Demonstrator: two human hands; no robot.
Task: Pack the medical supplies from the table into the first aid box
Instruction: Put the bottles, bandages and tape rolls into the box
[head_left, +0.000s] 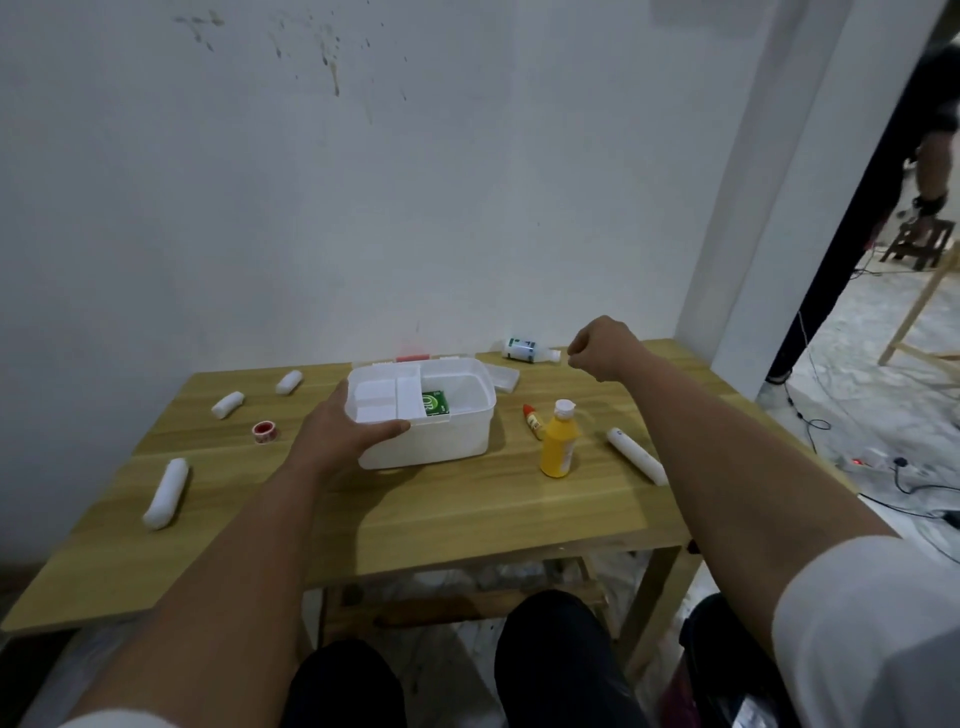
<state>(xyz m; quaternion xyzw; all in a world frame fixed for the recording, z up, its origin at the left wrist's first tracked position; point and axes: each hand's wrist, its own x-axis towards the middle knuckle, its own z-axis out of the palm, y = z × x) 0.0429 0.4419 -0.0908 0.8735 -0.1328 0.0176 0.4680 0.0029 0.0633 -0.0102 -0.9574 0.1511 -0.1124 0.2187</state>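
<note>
Tabletop (426, 525): light yellow-brown wood grain in lengthwise bands.
First aid box (447, 436), centre: white, with a white inner tray (384, 397); a red patch at its far edge.
Carton (435, 403) inside the box: green with white print.
Lid (503, 376) behind the box: white.
Bottle (558, 447), right of centre: yellow body, white cap.
Small tube (532, 420) beside it: yellow-orange with a red tip.
Lying bottle (527, 349), far edge: white, green label.
Tape roll (265, 431), left: red and white.
Four bandage rolls (166, 492) near the left edge and one (636, 454) near the right edge: plain white.
</note>
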